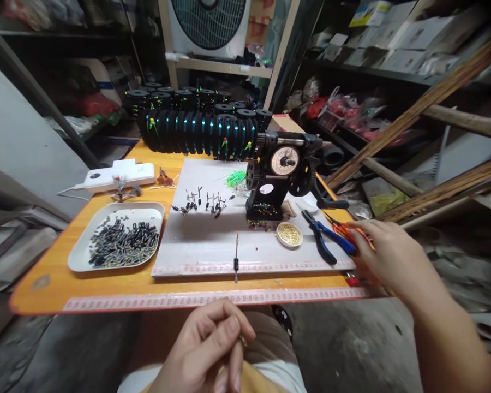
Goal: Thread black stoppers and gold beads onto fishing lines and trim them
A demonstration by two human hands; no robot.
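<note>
At the right edge of a yellow-orange wooden table [45, 292], the person's right hand [393, 256] reaches in from the right of the frame, its fingers bent over a slim tool with bright red-orange handles [358, 236]. Thumb and fingertips meet or nearly meet the handles; the hand hides much of the tool, so whether it is gripped cannot be told.

At the bottom centre, the left hand [207, 344] is loosely curled above the lap, thumb pressed towards the forefinger. Something tiny may be pinched there, but it is too small to make out.

Just left of the red-orange tool lie pliers with blue-and-black handles [319, 237], on the right part of a flat white board [196, 240]. Beside them, nearer the centre, is a small round white dish of gold-coloured bits [289, 234].

The red-orange tool looks light and stiff, probably metal under smooth plastic grips that should not slip much. The handles seem the best place to hold; its tip is likely narrow, perhaps sharp. The thin rod with a black cylindrical sleeve [236, 265], at the board's front edge, looks far lighter and more fragile, best lifted by its sleeve.
</note>
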